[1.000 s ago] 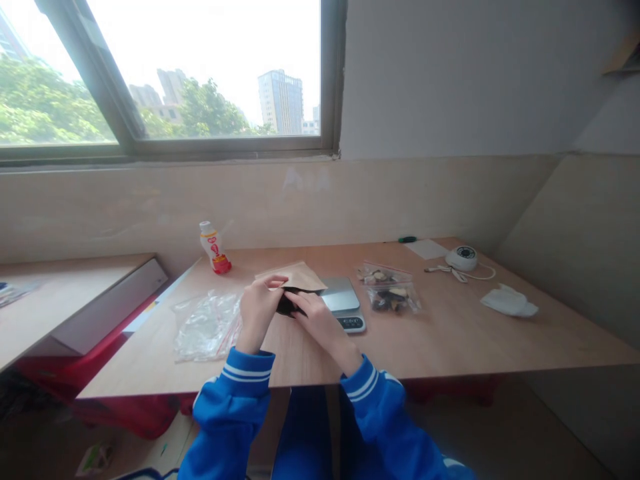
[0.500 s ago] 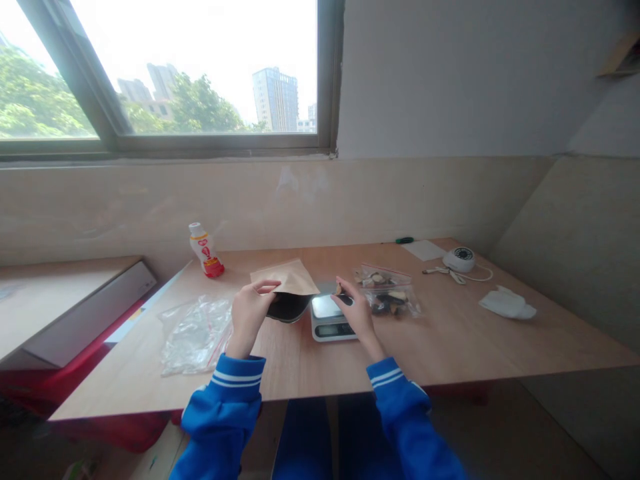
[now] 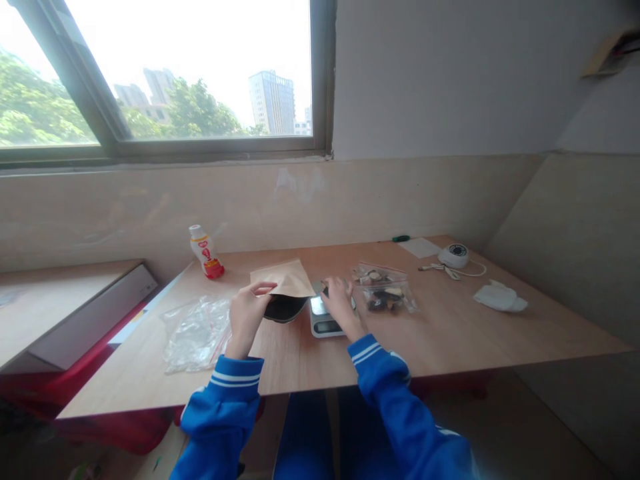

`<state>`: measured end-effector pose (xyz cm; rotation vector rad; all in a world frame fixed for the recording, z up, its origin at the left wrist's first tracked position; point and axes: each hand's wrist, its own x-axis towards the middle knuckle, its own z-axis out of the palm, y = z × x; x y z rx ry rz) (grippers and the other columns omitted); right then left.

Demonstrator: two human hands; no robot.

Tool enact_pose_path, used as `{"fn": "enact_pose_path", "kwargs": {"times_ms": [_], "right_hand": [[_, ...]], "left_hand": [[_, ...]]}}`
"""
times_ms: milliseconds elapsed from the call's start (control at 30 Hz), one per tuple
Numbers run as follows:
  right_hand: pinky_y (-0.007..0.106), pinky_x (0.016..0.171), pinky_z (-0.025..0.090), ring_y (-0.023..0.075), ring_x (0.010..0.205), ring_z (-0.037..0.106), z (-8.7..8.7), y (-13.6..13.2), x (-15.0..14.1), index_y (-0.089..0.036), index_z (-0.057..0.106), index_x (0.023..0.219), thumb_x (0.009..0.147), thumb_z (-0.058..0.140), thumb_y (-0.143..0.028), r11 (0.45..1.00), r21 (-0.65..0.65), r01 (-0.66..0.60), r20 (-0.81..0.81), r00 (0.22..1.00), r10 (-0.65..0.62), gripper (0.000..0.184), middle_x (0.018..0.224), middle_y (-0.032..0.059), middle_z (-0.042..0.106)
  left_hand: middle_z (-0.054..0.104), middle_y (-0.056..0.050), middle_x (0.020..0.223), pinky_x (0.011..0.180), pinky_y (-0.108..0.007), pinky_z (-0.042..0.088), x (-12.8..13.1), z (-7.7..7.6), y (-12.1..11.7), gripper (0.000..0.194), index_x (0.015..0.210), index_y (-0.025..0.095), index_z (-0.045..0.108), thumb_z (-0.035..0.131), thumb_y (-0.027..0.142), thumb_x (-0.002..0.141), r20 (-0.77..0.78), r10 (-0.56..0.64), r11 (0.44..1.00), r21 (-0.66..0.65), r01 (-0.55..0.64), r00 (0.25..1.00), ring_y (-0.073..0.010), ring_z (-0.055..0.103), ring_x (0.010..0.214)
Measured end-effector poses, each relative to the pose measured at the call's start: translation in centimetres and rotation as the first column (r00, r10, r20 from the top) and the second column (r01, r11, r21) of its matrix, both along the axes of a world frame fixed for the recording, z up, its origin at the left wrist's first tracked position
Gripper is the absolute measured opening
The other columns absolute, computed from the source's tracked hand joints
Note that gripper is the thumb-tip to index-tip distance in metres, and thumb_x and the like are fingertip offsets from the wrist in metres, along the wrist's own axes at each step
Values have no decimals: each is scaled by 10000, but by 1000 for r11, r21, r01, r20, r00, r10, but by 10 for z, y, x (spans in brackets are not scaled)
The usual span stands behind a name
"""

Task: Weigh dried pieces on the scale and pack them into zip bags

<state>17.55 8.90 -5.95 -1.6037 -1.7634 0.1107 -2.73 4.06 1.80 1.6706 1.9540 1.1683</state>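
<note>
My left hand point(image 3: 250, 313) grips the edge of a brown kraft paper pouch point(image 3: 287, 275), whose dark mouth gapes toward me. Beside it, over a small white digital scale point(image 3: 327, 328), my right hand point(image 3: 343, 308) pinches a small dark dried piece point(image 3: 325, 291). The fingers partly cover that piece, and its exact kind is unclear. To the right of the scale lie two clear zip bags point(image 3: 387, 299) of pale and dark dried pieces.
Crumpled clear plastic bags point(image 3: 197, 337) lie left on the wooden table point(image 3: 285, 373). A red and white bottle point(image 3: 206, 252) stands behind them. Toward the right are a white dome camera with cable point(image 3: 454, 256), a white paper sheet point(image 3: 419, 248), a green-handled tool point(image 3: 401, 239) and a white tissue point(image 3: 500, 297).
My right hand has moved left with the small dried piece, nearer the pouch mouth. My left hand keeps its hold on the pouch. The view has shifted slightly.
</note>
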Motion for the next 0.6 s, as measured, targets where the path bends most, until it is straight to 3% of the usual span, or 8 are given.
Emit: {"fn": "enact_pose_path", "kwargs": {"times_ms": [67,133,233,300,367,433,600], "right_hand": [[536,994,274,323,1163,497,7,-14,-4,-133,587,1028,791,568,-160,999,37,6,-32,999,-5,240,1169,188,609],[464,953,355,276,1087,538,13,-38,-10,-159,601,990,838,496,-161,987,157,-33,-136,989,54,185,1101,143,633],[335,820,459,200,892,587,19,-80,-25,-194,602,930,869,409,-134,928,327,-176,-292,916,277,212,899,68,644],[301,814,478,182,895,595,20,-95,-39,-200,611,961,852,415,-103,862,324,-389,-257,841,476,245,908,53,647],[300,880,473,182,1004,583,17,-95,-56,-189,607,1052,850,389,-73,829,261,-495,-227,803,551,319,1025,67,650],[301,902,471,188,1044,580,13,-81,-73,-172,606,1091,851,367,-59,846,177,-504,-201,823,532,357,1084,85,648],[430,957,422,307,1087,562,5,-37,-111,-77,567,1185,815,468,-61,935,-64,-350,84,931,355,382,1166,190,624]], "left_hand": [[747,21,768,566,-230,433,-2,1,-2,250,872,278,738,585,241,678,-5,10,1000,-2,-10,1000,-181,677,719],[746,21,761,566,-230,434,-3,1,-3,255,873,277,739,577,235,681,-7,16,1000,-2,-16,1000,-182,676,720],[750,15,791,591,-230,449,-2,0,-1,271,884,275,740,564,226,684,-9,2,1000,11,-2,1000,-182,679,744],[752,9,816,608,-231,456,2,-1,0,275,890,274,741,561,228,687,-19,-8,1000,10,9,1000,-183,681,756],[752,7,825,611,-232,457,6,-2,0,281,891,277,742,554,227,688,-38,3,1000,5,-3,999,-185,683,763],[753,6,822,606,-232,456,8,-4,-3,292,892,282,743,543,218,689,-55,21,1000,9,-20,998,-187,682,766],[754,2,813,595,-236,444,8,-12,-15,307,906,289,749,526,226,705,-44,70,997,26,-68,997,-186,675,738]]}}
